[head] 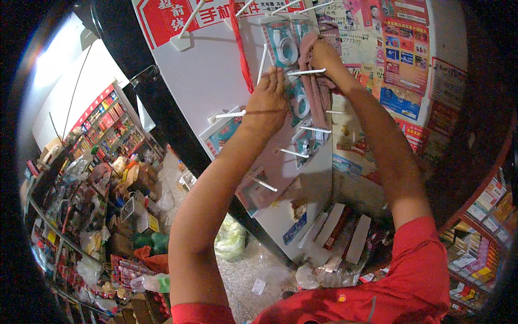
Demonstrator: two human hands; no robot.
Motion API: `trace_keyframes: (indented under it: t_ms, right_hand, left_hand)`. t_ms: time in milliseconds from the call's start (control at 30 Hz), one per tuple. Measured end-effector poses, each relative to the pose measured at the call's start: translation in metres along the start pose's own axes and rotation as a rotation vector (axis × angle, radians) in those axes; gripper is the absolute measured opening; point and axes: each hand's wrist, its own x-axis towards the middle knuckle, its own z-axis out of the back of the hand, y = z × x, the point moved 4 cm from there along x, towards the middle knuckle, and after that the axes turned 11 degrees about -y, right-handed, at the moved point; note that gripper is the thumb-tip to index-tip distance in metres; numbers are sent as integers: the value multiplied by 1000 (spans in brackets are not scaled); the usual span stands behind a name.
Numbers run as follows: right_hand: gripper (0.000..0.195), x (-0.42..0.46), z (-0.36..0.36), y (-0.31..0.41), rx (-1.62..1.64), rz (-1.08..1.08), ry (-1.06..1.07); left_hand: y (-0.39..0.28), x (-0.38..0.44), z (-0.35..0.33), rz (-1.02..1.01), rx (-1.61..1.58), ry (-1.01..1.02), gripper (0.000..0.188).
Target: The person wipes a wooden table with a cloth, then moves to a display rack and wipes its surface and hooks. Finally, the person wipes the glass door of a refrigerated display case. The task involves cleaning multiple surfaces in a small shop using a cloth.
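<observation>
My right hand [325, 56] grips a pinkish-brown cloth [315, 91] that hangs down in folds against a display board [190, 77]. My left hand [267, 101] lies against the board with its fingers extended upward. Its fingertips reach the lower edge of a hanging packaged white charging cable [286, 46]. Whether those fingers hold anything is hidden. Below, between the hands, hangs a second packaged cable [300, 103], partly behind the cloth. A white peg hook [307, 72] juts out in front of the cloth. A red ribbon [241, 52] dangles left of the cable pack.
More white hooks [294, 153] project from the board, beside a teal package [226, 133] under my left wrist. Posters [404, 60] cover the right side. Long boxes [358, 239] lie below. Crowded shop shelves [73, 210] stand at left, and a shelf of small boxes [473, 259] at lower right.
</observation>
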Motion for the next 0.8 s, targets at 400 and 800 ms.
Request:
trace_keyframes:
  t_ms: [400,800]
  right_hand:
    - [36,109,12,-112,189,171,-563]
    - [59,-65,-14,4,226,392,-589]
  left_hand:
    - [-19,45,5,-37,-8,-115,48]
    - [-2,7,5,-41,-56,38,43]
